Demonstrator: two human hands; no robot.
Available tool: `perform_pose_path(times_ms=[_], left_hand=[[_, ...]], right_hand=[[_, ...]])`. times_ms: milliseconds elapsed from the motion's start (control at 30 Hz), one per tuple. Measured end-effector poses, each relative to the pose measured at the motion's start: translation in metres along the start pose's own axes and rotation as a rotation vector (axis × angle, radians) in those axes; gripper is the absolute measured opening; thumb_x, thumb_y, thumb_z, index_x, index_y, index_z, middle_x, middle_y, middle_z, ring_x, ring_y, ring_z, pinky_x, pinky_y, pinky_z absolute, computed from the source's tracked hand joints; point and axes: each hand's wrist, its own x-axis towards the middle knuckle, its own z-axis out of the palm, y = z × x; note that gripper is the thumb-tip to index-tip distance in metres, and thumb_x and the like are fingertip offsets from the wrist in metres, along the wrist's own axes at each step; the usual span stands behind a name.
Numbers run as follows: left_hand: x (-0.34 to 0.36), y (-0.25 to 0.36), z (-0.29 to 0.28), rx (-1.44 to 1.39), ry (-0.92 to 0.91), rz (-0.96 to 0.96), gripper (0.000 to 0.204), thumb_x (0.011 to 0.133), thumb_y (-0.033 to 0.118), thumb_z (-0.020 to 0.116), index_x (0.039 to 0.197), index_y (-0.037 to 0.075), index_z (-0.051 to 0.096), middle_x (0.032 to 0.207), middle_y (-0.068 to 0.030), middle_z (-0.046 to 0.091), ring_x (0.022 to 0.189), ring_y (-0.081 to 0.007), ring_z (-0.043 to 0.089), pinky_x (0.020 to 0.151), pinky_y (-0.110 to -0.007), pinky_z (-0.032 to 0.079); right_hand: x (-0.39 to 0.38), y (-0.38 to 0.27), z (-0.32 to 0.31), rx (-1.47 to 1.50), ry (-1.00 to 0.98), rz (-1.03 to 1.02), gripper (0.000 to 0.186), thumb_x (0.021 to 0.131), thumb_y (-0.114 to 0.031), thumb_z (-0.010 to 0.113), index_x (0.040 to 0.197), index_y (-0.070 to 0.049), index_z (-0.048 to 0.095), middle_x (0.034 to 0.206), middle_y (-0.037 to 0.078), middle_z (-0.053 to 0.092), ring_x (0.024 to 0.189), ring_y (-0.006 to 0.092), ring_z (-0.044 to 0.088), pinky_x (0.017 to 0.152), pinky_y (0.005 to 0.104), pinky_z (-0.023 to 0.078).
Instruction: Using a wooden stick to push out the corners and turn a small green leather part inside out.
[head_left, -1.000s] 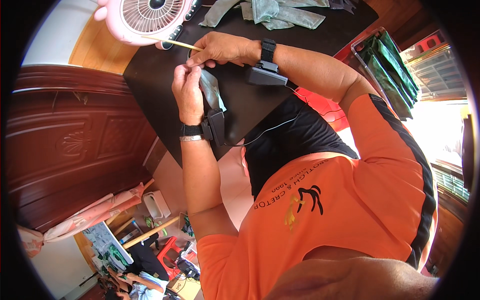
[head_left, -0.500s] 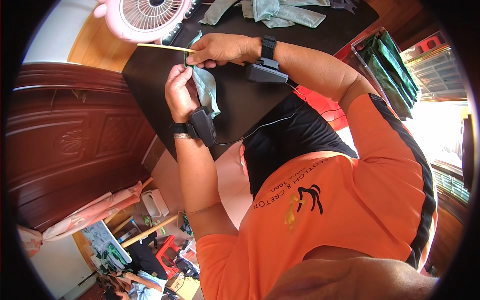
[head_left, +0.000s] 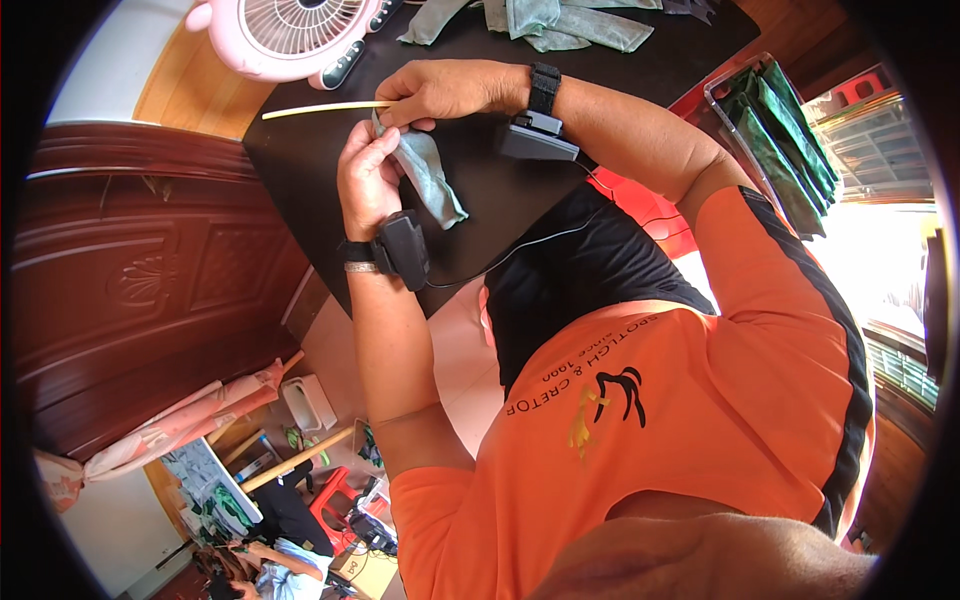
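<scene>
Hands (head_left: 440,92) with stick (head_left: 325,109) tip now lower

On my monitor I make out a soft, matt cloth strip (head_left: 430,177) near upper centre, mottled and creased, and a smooth pale stick (head_left: 318,109); whether wood or plastic, I can't tell. The tabletop (head_left: 490,205) reads smooth and dull. Upper left, the fan (head_left: 240,55) looks like glossy plastic; at left, I see a carved panel (head_left: 130,290) like polished wood.
</scene>
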Motion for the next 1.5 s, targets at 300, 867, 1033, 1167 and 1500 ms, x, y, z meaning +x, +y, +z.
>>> perform_pose_path(times_ms=[300, 867, 1033, 1167, 1500], left_hand=[[0.002, -0.007, -0.008, -0.213, -0.059, 0.021, 0.01, 0.085, 0.01, 0.05, 0.088, 0.002, 0.054, 0.093, -0.0134, 0.061, 0.089, -0.0233, 0.059, 0.084, -0.032, 0.044], [-0.003, -0.001, 0.01, 0.037, 0.371, 0.195, 0.013, 0.079, 0.001, 0.049, 0.089, -0.004, 0.056, 0.084, -0.0056, 0.057, 0.076, -0.0135, 0.053, 0.073, -0.026, 0.043], [-0.002, -0.006, -0.006, -0.263, 0.377, -0.019, 0.02, 0.085, 0.007, 0.049, 0.102, 0.0, 0.057, 0.1, -0.011, 0.06, 0.095, -0.0236, 0.057, 0.087, -0.038, 0.045], [-0.002, -0.008, -0.008, -0.395, 0.266, -0.01, 0.027, 0.085, 0.011, 0.052, 0.11, 0.001, 0.055, 0.107, -0.0113, 0.059, 0.101, -0.0269, 0.055, 0.093, -0.043, 0.039], [0.006, -0.008, -0.01, 0.123, 0.333, 0.167, 0.013, 0.081, 0.004, 0.049, 0.09, 0.0, 0.057, 0.086, -0.0042, 0.055, 0.076, -0.0125, 0.052, 0.07, -0.024, 0.041]], right_hand=[[-0.002, -0.006, 0.001, 0.042, 0.014, 0.058, 0.023, 0.087, -0.028, 0.055, 0.077, -0.007, 0.057, 0.061, -0.007, 0.044, 0.056, 0.0036, 0.037, 0.053, 0.0207, 0.029], [0.002, -0.003, 0.011, -0.323, 0.173, -0.237, 0.026, 0.085, -0.025, 0.056, 0.087, 0.0, 0.06, 0.065, 0.006, 0.055, 0.062, 0.0157, 0.051, 0.059, 0.031, 0.042], [0.003, 0.0, 0.015, -0.463, 0.285, -0.303, 0.021, 0.079, -0.02, 0.058, 0.082, 0.0, 0.059, 0.063, 0.013, 0.056, 0.06, 0.0276, 0.056, 0.058, 0.0367, 0.044], [0.004, 0.002, 0.017, -0.593, 0.39, -0.292, 0.017, 0.077, -0.017, 0.056, 0.078, 0.0, 0.057, 0.067, 0.015, 0.059, 0.065, 0.0328, 0.058, 0.06, 0.0402, 0.045], [0.002, -0.003, 0.016, -0.442, 0.321, -0.363, 0.019, 0.082, -0.02, 0.056, 0.079, -0.001, 0.056, 0.066, 0.013, 0.057, 0.063, 0.0303, 0.057, 0.059, 0.0382, 0.044]])
